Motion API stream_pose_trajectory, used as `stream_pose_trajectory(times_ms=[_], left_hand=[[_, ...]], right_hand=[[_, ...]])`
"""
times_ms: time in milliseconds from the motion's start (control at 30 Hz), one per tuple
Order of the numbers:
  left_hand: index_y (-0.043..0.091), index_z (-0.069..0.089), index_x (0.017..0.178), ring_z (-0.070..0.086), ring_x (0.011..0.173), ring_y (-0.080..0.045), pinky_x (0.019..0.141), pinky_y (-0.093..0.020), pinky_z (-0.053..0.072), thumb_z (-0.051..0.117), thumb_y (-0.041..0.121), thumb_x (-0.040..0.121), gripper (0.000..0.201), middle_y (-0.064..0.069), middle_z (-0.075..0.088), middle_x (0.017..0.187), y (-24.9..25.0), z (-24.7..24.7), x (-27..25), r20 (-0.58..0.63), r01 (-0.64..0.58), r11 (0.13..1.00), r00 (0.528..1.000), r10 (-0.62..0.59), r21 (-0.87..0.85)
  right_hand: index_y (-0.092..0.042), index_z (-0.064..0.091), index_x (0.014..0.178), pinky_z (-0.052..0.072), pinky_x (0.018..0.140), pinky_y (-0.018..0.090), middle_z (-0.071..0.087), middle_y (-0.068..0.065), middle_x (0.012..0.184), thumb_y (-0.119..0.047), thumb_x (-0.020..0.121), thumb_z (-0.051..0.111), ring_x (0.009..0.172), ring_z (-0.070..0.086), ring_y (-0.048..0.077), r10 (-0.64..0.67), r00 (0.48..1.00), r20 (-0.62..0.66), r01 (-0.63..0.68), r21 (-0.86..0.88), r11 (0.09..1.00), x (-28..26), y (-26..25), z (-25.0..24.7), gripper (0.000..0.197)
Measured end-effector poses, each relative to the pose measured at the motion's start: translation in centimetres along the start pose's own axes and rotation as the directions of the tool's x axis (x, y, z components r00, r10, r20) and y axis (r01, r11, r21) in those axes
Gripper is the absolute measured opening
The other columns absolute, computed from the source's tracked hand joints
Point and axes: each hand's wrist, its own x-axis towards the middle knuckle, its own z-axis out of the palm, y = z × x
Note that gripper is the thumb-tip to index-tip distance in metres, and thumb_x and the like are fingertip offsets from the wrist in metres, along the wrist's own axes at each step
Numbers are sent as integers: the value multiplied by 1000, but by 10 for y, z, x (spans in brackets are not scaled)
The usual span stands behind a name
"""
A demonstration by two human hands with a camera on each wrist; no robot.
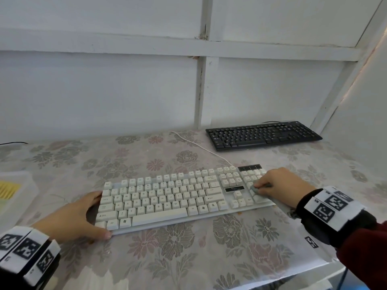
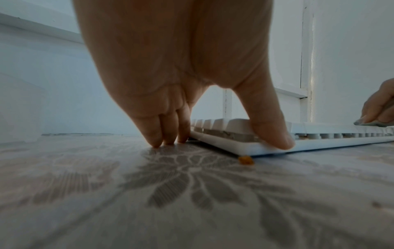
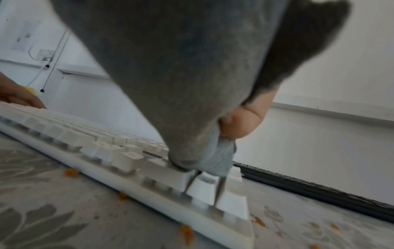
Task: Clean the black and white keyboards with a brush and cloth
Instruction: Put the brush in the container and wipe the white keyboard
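A white keyboard [image 1: 163, 201] lies across the middle of the flowered table. My left hand [image 1: 79, 214] steadies its left end: the thumb [image 2: 275, 134] presses on the front rim, while straight fingertips [image 2: 157, 138] touch the table beside the left edge. My right hand [image 1: 274, 185] grips a bunched grey cloth [image 1: 254, 190] and presses it on the number pad. In the right wrist view the cloth [image 3: 181, 84] fills the middle, and two thin prongs reach from under it down between the keys. A black keyboard [image 1: 263, 135] lies at the back right, untouched.
A clear box [image 1: 12, 191] with yellow contents stands at the left edge. The white keyboard's cable [image 1: 201, 147] runs back toward the wall. Orange crumbs [image 3: 185, 232] lie along the keyboard's front. The table's front edge [image 1: 314, 275] is near my right arm.
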Motion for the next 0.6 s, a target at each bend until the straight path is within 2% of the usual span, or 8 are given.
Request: stream_pose_trajectory(times_ms=[133,233,300,367,400,467,533,600], left_hand=[[34,27,139,46,118,-8,105,-32,37,79,73,14,141,18,46,127,0,0,0,0,-2,1000,1000,2,-9],[33,26,140,45,121,-8,107,-34,37,80,73,14,143,17,45,132,-1,1,1,0,-3,1000,1000,3,-6],[34,26,140,45,120,-8,106,-33,36,80,73,13,143,19,45,129,-2,1,1,-4,0,1000,1000,0,-9],[34,26,140,46,120,-6,106,-32,37,80,73,15,141,21,45,127,-3,1,2,-4,-1,1000,1000,1,-8],[35,26,140,46,120,-6,106,-32,37,81,72,16,140,21,45,129,-3,1,2,-4,-5,1000,1000,5,-9],[36,26,139,46,119,-5,106,-32,37,81,71,17,139,21,45,130,-4,1,3,-5,-8,1000,1000,8,-10],[36,26,139,46,118,-5,105,-30,37,82,70,19,137,22,45,128,-4,1,2,0,0,1000,1000,0,-8],[35,25,140,46,119,-5,105,-30,37,83,69,21,137,21,45,131,-4,1,3,0,4,1000,1000,-4,-1]], right_hand=[[-5,71,89,37,59,14,68,11,84,-34,93,55,67,54,13,1,1000,12,-1,-20,1000,-2,10,-2,33],[-14,75,97,37,63,9,64,-7,76,-34,93,56,71,55,3,5,1000,2,-5,-35,999,-7,12,-6,28],[-18,75,102,36,61,7,47,-22,66,-33,92,57,65,47,-5,9,1000,-9,-10,-16,1000,-6,13,-6,25],[-22,74,106,34,60,5,48,-27,71,-32,91,59,66,46,-4,28,1000,-10,-27,22,999,-5,14,-6,23],[-22,73,107,34,60,4,57,-26,81,-31,90,60,71,48,-3,42,999,-12,-41,41,998,-5,14,-7,23],[-23,72,108,35,65,5,69,-12,105,-29,90,61,84,56,5,75,997,-10,-74,66,995,-4,14,-7,22],[-22,72,108,38,76,12,69,-5,112,-27,89,63,96,61,10,108,994,-9,-107,76,991,-2,15,-8,22],[-20,73,106,38,79,14,69,-3,113,-24,88,65,96,61,11,141,990,-13,-140,87,986,-1,16,-10,21]])
